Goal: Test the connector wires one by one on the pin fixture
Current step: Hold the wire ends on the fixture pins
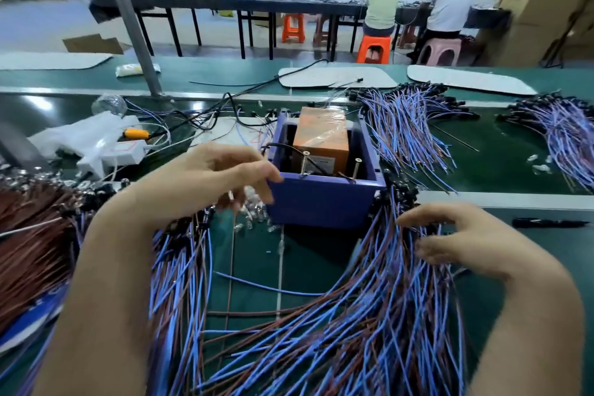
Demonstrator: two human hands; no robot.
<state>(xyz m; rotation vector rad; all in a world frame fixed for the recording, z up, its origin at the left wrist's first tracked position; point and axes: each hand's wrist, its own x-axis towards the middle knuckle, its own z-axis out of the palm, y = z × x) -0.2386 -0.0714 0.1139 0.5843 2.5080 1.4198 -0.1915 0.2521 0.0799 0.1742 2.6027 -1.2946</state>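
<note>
Your right hand (475,244) spreads relaxed fingers on light, limp connector wires (385,299), probably best pinched by their black plugs (397,193); your left hand (218,177) curls, blurred, grip unclear.

Right hand (466,241) on wires (369,315), purple fixture (321,202) — behind

You're looking at blue and brown wires (369,315) with black ends, lying on a dark green belt (305,264); a purple box (321,202) is holding an orange block (321,135), orange stools (374,46) showing behind.
</note>
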